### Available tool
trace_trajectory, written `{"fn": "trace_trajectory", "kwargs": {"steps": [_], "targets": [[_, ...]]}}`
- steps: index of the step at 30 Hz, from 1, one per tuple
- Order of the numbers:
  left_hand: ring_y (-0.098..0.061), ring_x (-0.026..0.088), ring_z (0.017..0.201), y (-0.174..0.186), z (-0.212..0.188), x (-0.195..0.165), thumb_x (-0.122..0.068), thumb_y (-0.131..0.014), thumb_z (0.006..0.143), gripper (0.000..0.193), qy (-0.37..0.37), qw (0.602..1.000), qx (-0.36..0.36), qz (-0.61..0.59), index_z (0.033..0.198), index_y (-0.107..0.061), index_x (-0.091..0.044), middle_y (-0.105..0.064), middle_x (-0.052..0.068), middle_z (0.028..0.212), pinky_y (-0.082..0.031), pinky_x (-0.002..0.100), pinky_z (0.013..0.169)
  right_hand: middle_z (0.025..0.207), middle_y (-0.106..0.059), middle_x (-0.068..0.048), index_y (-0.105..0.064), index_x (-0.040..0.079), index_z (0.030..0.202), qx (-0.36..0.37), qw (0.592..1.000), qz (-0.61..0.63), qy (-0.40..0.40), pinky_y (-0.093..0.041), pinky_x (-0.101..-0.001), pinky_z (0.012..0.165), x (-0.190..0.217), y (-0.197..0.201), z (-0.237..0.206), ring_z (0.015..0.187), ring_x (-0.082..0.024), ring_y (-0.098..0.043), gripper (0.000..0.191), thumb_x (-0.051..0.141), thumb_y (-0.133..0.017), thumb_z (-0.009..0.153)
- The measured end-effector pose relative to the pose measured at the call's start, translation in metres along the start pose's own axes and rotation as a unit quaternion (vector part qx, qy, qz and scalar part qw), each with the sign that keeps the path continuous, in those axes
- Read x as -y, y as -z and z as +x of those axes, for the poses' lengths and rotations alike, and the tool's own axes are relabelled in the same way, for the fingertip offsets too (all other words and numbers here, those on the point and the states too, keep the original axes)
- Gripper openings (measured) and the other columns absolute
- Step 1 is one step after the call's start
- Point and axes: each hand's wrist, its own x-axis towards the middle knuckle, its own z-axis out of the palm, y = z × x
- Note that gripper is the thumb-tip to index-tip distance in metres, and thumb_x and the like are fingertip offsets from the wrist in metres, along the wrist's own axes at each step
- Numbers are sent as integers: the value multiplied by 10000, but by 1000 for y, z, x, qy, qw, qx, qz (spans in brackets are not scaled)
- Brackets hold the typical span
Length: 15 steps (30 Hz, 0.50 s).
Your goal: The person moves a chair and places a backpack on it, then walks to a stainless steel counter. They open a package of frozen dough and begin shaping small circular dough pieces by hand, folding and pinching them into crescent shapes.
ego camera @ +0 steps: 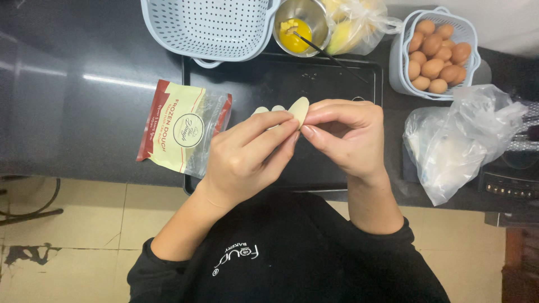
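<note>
Both hands are pinched onto one pale dough wrapper (299, 110), held in the air above the middle of the black tray (236, 73). Left hand (247, 160): fingers closed narrow on the wrapper's near side, fingertips pressed against the fold. Right hand (345, 134): thumb and forefinger clamped tight on the upper edge. The wrapper reads as folded over, with two or three rounded lobes showing above the fingers; can't tell if filling is inside, the hands hide it. Progress, as a judgement: this piece looks mid-fold or mid-seal, not yet set down. The tray surface in view carries no finished pieces, only a few crumbs near its far edge, so the work looks early. The dough bag (182, 129), red and cream with a clear window, lies open at the tray's left edge. At the counter's far edge: an upturned pale blue perforated basket (208, 25), a small steel bowl (302, 25) with yellow yolk-like liquid and a thin dark stick leaning in it, and a clear bag of yellow produce (351, 22). Far right corner: a second blue basket full of brown eggs (435, 50). A crumpled plastic bag (455, 140) sits at the right edge, beside an appliance with buttons, partly cut off. The counter (78, 95) is dark, glossy stone; below its near edge is beige tiled floor, scuffed in places. The person wears a black top.
</note>
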Motion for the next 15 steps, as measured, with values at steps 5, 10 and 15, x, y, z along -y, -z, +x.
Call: {"fn": "trace_trajectory", "kwargs": {"steps": [5, 10, 15], "targets": [[-740, 225, 906, 0, 0, 0, -24, -806, 897, 195, 0, 1000, 0, 3, 1072, -719, -19, -720, 67, 1094, -598, 312, 764, 1029, -738, -135, -727, -66, 1022, -4, 1000, -1, -5, -532, -207, 679, 1, 0, 0, 803, -100, -674, 119, -93, -737, 906], [-737, 225, 902, 0, 0, 0, -22, -805, 894, 203, -6, 1000, 6, 5, 1078, -721, -15, -720, 71, 1099, -595, 315, 763, 1027, -739, -138, -728, -65, 1017, -9, 1000, 6, -8, -538, -210, 694, 1, -1, 0, 807, -105, -679, 110, -87, -739, 909], [-737, 227, 922, -1, -1, 1, -27, -806, 898, 212, -9, 1000, 3, 6, 1092, -720, -16, -717, 73, 1112, -598, 315, 780, 1034, -739, -139, -726, -61, 1021, -5, 1000, 0, 4, -549, -219, 737, 1, -1, 1, 839, -117, -691, 103, -78, -737, 919]]}}
